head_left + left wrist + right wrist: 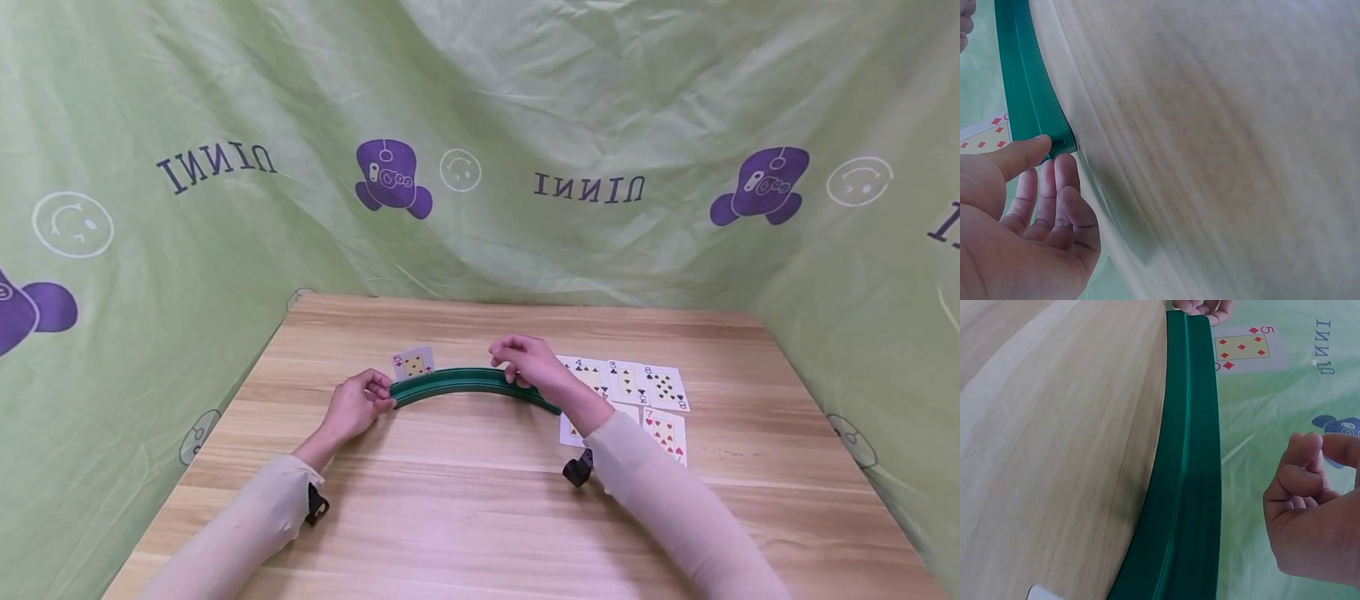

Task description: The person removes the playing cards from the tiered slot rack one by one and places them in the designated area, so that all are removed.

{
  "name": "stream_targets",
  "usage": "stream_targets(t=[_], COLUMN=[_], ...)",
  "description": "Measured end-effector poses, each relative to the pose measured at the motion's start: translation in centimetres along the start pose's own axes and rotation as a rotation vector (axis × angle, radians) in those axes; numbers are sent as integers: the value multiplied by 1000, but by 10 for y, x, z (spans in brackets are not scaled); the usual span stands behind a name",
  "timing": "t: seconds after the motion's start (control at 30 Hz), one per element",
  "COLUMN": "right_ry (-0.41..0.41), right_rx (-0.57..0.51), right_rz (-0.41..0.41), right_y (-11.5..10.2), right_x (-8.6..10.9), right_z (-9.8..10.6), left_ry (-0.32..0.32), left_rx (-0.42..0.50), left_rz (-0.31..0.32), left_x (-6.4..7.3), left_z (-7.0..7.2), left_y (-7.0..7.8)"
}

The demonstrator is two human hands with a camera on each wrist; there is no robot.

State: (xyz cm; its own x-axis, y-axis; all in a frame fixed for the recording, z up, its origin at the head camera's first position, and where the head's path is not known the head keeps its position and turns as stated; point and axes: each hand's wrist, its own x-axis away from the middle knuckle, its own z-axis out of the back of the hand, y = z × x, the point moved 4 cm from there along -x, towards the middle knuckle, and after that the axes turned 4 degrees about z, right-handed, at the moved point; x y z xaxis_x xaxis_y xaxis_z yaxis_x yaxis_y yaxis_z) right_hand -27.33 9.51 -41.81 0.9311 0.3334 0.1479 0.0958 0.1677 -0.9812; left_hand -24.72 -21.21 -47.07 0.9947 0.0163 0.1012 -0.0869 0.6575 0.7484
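A curved green playing card holder (457,381) lies across the table, its slot running along its length. A five of diamonds (414,363) stands upright in it near the left end. My left hand (356,406) pinches that left end, with the thumb (1032,152) on top and fingertips against the end face. Over the right part of the holder is my right hand (528,364). Its fingers (1300,481) are curled, the thumb meeting the fingertips, and no card shows between them. The right end of the holder is partly covered by this hand in the head view.
Several cards lie face up at the right, among them a four of clubs (590,373), a three of clubs (627,382), a black eight (664,387) and a seven of hearts (664,433). The right forearm partly hides them. A green curtain (480,250) hangs behind the wooden table (450,500).
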Motion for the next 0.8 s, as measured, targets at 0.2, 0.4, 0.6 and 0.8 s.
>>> stream_targets(t=[0.2, 0.4, 0.6, 0.8], right_ry=[-1, -3, -25, -39], right_rx=[-6, -5, 4, 3], right_rz=[7, 10, 9, 15], right_y=[-2, -6, -6, -5], right_x=[-8, -13, -20, -26], right_z=[-10, -22, -32, -39], left_ry=[3, 4, 4, 1], left_rx=[-4, -8, -13, -10], left_rz=[-8, -9, -8, 6], left_x=[0, -1, 0, 1], left_z=[0, 0, 0, 0], left_y=[0, -1, -1, 1])
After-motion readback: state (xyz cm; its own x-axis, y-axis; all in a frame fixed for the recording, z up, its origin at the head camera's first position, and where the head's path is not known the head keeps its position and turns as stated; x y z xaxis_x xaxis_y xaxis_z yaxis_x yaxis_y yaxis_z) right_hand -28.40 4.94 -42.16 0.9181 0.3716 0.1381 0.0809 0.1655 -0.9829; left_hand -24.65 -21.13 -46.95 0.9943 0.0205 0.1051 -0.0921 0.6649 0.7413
